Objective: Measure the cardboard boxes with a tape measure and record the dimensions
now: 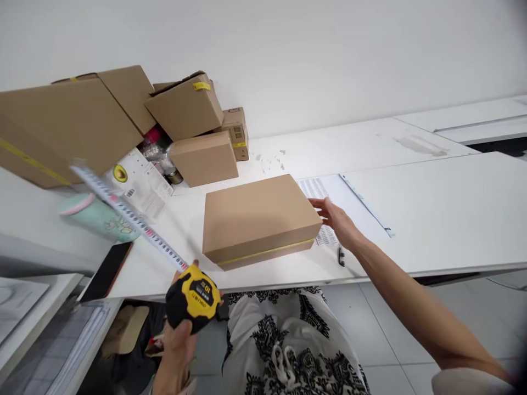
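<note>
My left hand [180, 337] is closed around a yellow and black tape measure [200, 300] at the table's front edge. Its white blade [140, 222] sticks out up and to the left, with the far end blurred. A closed cardboard box [257, 216] with a yellow strip along its front side lies flat in front of me. At the box's right end is my right hand [335, 219], fingers stretched out toward that side and nothing gripped. The fingertips are close to the cardboard; whether they press on it I cannot tell.
A printed sheet [327, 236] lies partly under the box, beside a small black object [341, 257]. More cardboard boxes [187, 107] are stacked at the back left. A mint-green tumbler [102, 219] and a dark phone [107, 271] lie at the left. A white wall [329, 60] stands behind.
</note>
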Demonstrator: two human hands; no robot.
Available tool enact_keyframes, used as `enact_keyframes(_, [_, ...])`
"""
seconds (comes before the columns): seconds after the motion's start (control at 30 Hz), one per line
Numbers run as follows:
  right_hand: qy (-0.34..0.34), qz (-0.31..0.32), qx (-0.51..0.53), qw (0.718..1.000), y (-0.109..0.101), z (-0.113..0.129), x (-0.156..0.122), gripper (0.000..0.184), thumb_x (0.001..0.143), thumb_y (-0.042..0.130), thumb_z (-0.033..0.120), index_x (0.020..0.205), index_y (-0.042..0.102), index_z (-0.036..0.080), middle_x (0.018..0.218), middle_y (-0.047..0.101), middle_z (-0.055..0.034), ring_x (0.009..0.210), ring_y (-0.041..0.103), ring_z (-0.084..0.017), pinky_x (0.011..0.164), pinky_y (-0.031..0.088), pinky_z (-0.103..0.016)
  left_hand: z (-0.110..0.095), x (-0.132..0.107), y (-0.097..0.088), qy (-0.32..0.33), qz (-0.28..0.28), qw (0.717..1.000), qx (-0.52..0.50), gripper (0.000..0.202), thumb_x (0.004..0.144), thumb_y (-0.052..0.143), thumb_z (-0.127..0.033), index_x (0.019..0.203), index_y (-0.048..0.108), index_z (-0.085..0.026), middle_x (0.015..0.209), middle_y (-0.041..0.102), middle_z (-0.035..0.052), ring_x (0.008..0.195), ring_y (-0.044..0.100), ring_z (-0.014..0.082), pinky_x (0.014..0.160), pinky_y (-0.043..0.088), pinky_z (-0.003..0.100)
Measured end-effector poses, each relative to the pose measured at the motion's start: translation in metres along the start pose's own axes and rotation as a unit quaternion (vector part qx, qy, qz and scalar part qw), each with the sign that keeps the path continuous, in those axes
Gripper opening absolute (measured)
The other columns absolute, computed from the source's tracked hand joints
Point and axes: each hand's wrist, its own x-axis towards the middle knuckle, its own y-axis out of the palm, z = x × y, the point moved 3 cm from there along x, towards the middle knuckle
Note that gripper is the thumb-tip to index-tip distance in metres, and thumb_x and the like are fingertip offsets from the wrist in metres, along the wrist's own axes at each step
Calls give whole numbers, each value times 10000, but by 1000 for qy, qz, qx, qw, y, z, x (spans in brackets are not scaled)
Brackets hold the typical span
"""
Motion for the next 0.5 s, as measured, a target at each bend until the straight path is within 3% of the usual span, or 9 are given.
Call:
enact_keyframes(0.13, [-28, 85, -36, 995, 13, 15, -25, 682, 969, 258, 723, 1460, 535, 339, 1468, 585, -64, 1047, 659, -263, 813, 592, -397, -6, 17, 13, -5, 84, 996, -16, 749, 581, 802, -636, 1250, 663, -330, 1088, 763, 63, 854, 753, 397, 692, 650, 524])
enact_keyframes(0.27, [-98, 19, -93, 991, 17, 59, -30, 762, 912, 508, 678, 1590, 289, 406, 1608, 409, -58, 1085, 646, -286, 854, 592, -451, -41, 28, 25, 93, 125, 988, -21, 807, 555, 843, -583, 1272, 657, -263, 1193, 725, 116, 969, 729, 442, 712, 650, 572])
enact_keyframes(0.37, [-101, -8, -115, 988, 21, 86, -17, 784, 856, 645, 606, 1554, 363, 386, 1536, 496, -84, 1090, 652, -300, 876, 584, -457, -70, 37, 45, 149, 147, 978, -9, 814, 511, 869, -547, 1231, 682, -217, 1209, 716, 140, 977, 727, 444, 694, 654, 584])
enact_keyframes(0.5, [-57, 8, -110, 992, 30, 95, 25, 556, 865, 619, 594, 1292, 596, 239, 1201, 705, -117, 954, 687, -269, 776, 581, -400, -90, 37, 72, 168, 151, 974, -24, 802, 534, 881, -540, 1240, 673, -221, 1213, 717, 135, 948, 741, 407, 701, 663, 551])
